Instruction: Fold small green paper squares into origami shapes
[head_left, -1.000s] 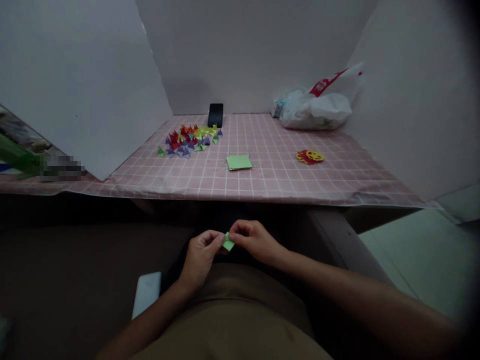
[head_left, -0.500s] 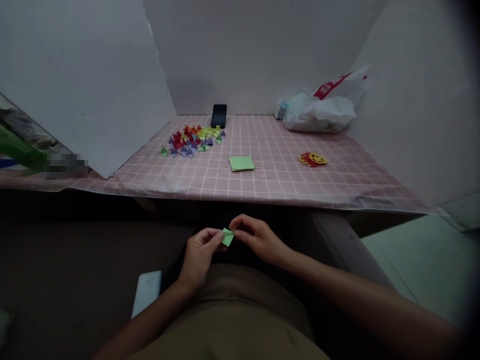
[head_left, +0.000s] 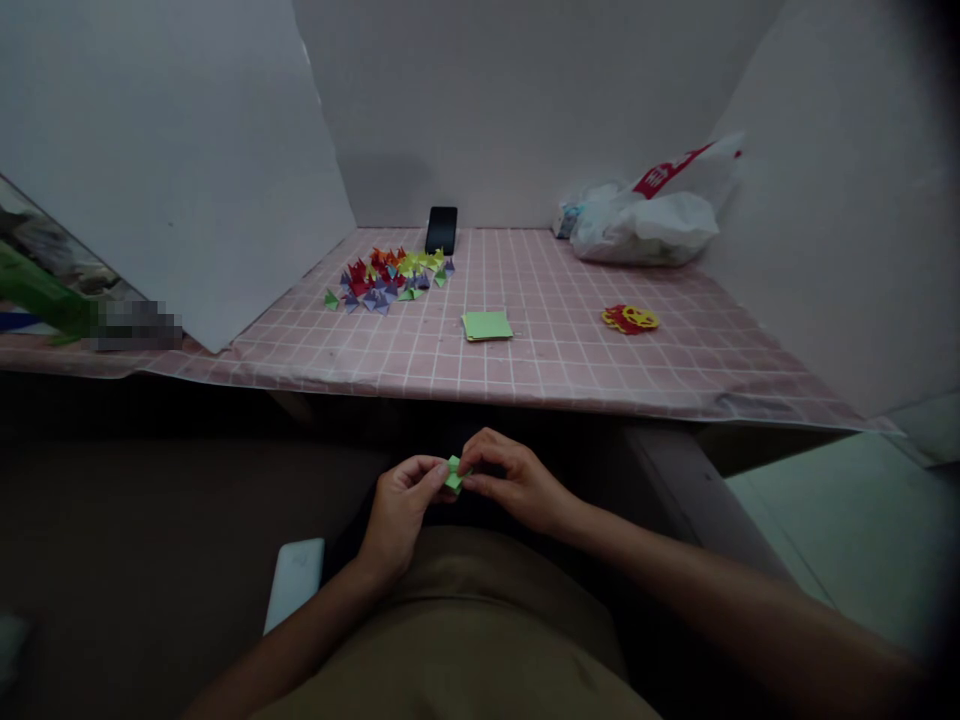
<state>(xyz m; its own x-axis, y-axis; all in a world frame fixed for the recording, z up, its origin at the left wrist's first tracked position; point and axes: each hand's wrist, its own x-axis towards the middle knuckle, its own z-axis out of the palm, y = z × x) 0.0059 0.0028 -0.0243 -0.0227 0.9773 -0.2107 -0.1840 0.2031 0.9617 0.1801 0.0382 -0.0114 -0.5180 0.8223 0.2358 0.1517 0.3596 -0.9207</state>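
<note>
Both my hands meet low over my lap, below the table's front edge. My left hand [head_left: 401, 505] and my right hand [head_left: 510, 480] pinch a small green piece of paper [head_left: 453, 474] between their fingertips; most of it is hidden by the fingers. On the pink checked tablecloth [head_left: 570, 350] lies a small stack of green paper squares [head_left: 487, 325], and further back a cluster of several small folded paper pieces [head_left: 386, 277] in red, purple, yellow and green.
A black phone [head_left: 442, 230] leans against the back wall. A white plastic bag [head_left: 645, 225] sits at the back right, a red and yellow paper cutout [head_left: 630, 319] on the right. White boards wall in the table. A white object [head_left: 295, 582] lies beside my left leg.
The green paper shows less between my fingers now; my right fingers have closed further over it. The view has drifted slightly, shifting the table things to the right.
</note>
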